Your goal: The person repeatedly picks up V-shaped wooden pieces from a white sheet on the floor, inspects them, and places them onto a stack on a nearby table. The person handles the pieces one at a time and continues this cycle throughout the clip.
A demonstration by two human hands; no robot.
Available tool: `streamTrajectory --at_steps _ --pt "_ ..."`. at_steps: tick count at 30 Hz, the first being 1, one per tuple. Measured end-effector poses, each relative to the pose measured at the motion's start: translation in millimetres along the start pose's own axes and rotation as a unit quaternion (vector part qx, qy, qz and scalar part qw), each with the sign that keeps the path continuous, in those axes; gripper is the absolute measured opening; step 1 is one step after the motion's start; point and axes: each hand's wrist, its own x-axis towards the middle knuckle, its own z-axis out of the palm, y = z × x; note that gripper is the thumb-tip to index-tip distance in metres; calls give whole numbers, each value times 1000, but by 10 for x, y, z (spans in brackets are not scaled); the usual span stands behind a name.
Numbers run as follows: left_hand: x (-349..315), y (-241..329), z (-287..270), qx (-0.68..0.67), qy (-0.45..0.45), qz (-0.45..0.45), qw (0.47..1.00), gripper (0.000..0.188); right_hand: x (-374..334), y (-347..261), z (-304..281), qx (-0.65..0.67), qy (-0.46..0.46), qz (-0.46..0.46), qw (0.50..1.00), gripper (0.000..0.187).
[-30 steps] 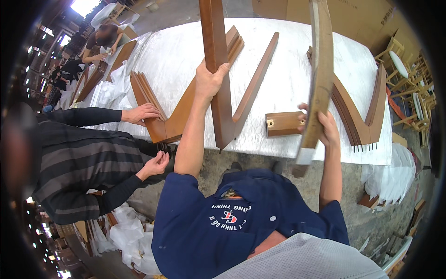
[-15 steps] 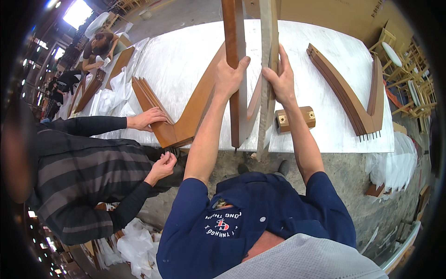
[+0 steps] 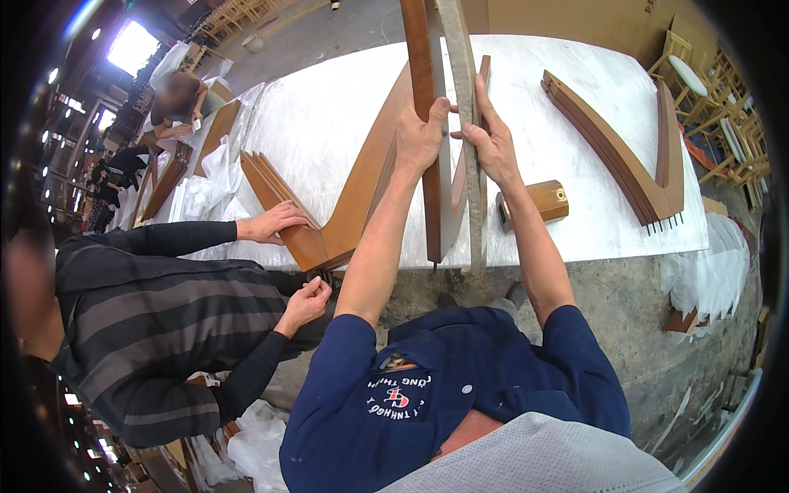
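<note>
Left grip [image 3: 420, 140] clamped a brown frame [image 3: 433, 209], right grip [image 3: 495, 148] a grey-edged board [image 3: 475, 214], narrowly apart, lower ends near the surface's [image 3: 600, 156] six-o'clock edge.

Pale wooden chairs [image 3: 688, 74], brown cardboard [image 3: 567, 18], bright opening [image 3: 133, 47]

I'm seeing a bright opening [image 3: 133, 45] blowing out upper left; white tabletop [image 3: 320, 107] is reflecting mid-frame. Far left is staying dim, small lights [image 3: 53, 76] dotting it. Fisheye's bending edges; corners are going black.

a bright window [image 3: 134, 48] glows far left; pale wooden chairs [image 3: 689, 76] crowd the right; the floor [image 3: 612, 324] is stained grey.
</note>
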Motion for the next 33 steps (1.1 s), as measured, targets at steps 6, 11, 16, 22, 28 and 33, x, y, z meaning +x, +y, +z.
streamTrajectory --at_steps 6,11,16,22,28,33 --pt "-9 -114 61 -24 -9 63 998 63 -11 75 173 -61 3 -59 996 77" --pt "-36 -115 85 -47 -47 45 997 61 4 130 262 -40 34 -48 997 71" --pt "-46 -209 63 -10 -53 39 998 53 10 272 342 -27 71 -104 992 66" --pt "-71 -264 74 -21 -26 -9 999 45 -10 320 392 -94 122 -135 979 59" --pt "-87 -182 120 9 8 -1 1000 55 -81 229 -16 -105 152 -62 981 53" --pt "-531 -286 -86 164 49 -81 982 43 -349 291 -1455 -79 129 33 988 57"
